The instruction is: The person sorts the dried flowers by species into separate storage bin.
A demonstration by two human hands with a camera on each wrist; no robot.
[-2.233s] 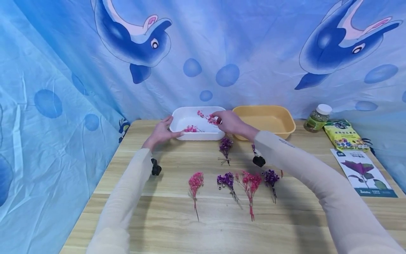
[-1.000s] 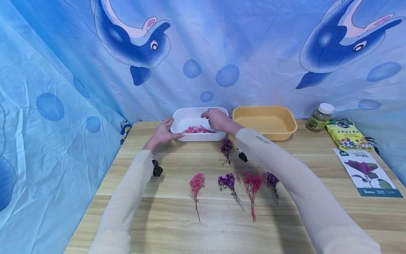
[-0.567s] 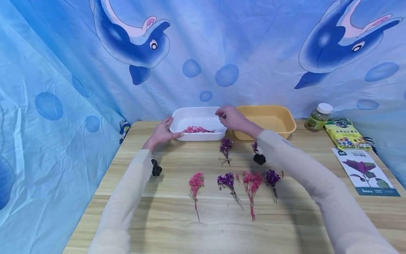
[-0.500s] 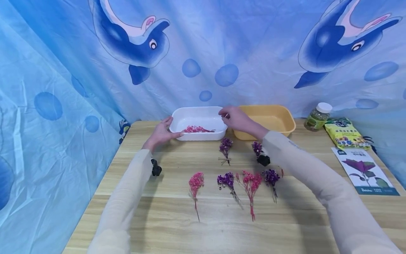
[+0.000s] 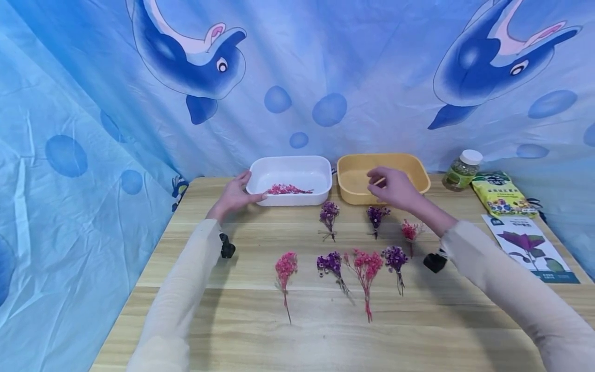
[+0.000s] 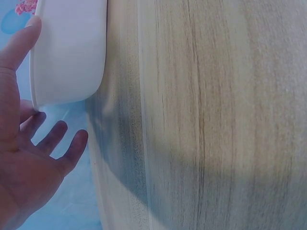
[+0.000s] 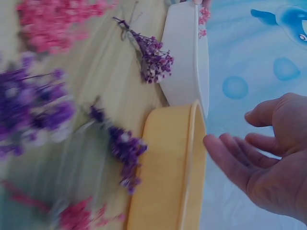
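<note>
A white plastic basin [image 5: 290,200] stands at the back of the table, pink dried flowers [image 5: 288,189] lying inside along its front wall. My left hand [image 5: 234,197] holds the basin's left end, thumb [image 6: 24,40] on the front rim and index finger by the corner; the other fingers hang free in the left wrist view. Over the yellow basin [image 5: 353,198] is my right hand [image 5: 395,189], its fingers loosely bent and nothing between them. Nearest it lie a purple dried bunch [image 5: 375,219] and a small pink bunch [image 5: 410,231].
Closer on the wooden table [image 5: 232,320] lie a pink bunch [image 5: 285,266], a purple bunch [image 5: 331,264] and a fuller pink bunch [image 5: 367,266]. At right stand a white-capped jar [image 5: 460,173], a yellow packet [image 5: 502,195] and a printed card [image 5: 530,245].
My right hand let go of a pink bunch inside the white basin, then moved right, out over the yellow basin. The left hand has stayed on the white basin.
</note>
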